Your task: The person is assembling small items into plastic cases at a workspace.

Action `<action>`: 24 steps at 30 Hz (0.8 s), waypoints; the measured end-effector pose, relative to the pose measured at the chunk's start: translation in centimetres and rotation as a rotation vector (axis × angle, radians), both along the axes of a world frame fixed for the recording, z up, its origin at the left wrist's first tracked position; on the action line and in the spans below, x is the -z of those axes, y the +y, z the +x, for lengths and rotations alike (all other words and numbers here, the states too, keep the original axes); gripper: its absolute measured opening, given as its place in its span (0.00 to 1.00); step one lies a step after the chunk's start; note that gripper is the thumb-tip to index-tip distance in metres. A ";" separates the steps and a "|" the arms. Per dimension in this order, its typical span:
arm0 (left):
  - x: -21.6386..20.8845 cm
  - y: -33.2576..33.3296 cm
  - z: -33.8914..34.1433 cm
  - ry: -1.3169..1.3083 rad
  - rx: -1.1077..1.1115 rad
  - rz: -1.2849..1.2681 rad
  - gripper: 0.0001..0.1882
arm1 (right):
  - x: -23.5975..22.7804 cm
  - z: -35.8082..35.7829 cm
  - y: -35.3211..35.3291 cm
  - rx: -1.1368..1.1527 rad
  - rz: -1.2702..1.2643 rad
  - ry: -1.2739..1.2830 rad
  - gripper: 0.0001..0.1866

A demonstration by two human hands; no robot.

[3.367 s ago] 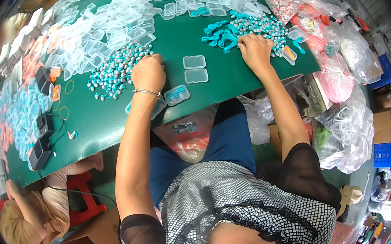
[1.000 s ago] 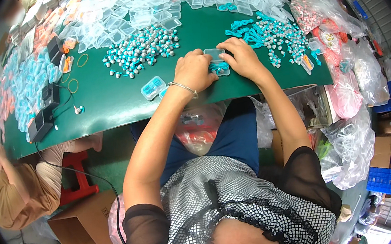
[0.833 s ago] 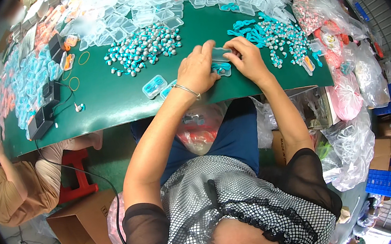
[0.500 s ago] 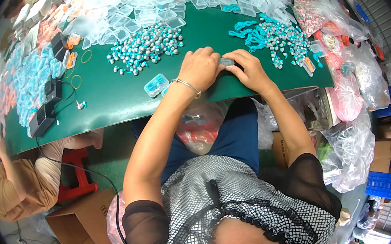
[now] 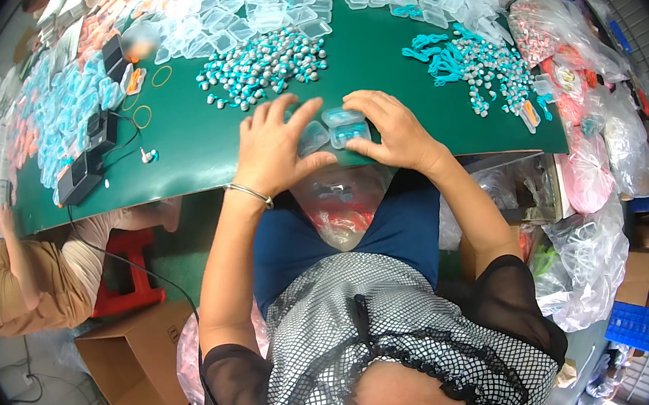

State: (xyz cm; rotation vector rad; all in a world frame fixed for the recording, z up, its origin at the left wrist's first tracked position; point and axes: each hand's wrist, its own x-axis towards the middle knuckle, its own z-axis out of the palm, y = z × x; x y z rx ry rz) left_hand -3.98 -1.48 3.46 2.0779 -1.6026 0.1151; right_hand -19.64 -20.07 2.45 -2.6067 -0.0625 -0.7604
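A small clear plastic case [image 5: 349, 134] with teal earphone parts inside lies on the green table, its lid raised on the far side. My right hand [image 5: 395, 132] grips it from the right, thumb at the near edge and fingers at the far edge. Just to its left is another clear case [image 5: 313, 137], partly covered by my left hand [image 5: 274, 148]. That hand has its fingers spread and its thumb apart, slightly blurred; whether it touches the case is unclear. Beyond the hands sits a heap of teal-and-grey earbuds [image 5: 261, 64].
More earbuds with teal cables [image 5: 477, 69] lie to the right, near bagged goods [image 5: 566, 39]. Many clear cases [image 5: 216, 23] cover the far side. At left are black boxes [image 5: 76, 184] with a cable and a pile of teal packs [image 5: 76, 99]. Another person [image 5: 30, 292] sits at left.
My hands have moved apart, the left one leftward with its fingers opening. The case between them now lies with its lid raised. The whole view has shifted slightly.
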 end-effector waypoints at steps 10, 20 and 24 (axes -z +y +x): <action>3.3 0.0 -2.5 0.013 -0.083 -0.335 0.19 | 0.8 0.1 2.9 -0.019 0.002 -0.058 0.26; 4.4 -2.3 -7.1 1.129 -0.194 -0.830 0.09 | 3.1 1.6 8.7 0.170 0.773 -0.336 0.18; 3.2 0.2 -10.5 1.405 -0.167 -0.889 0.13 | 2.8 -0.6 12.3 0.179 0.803 -0.424 0.20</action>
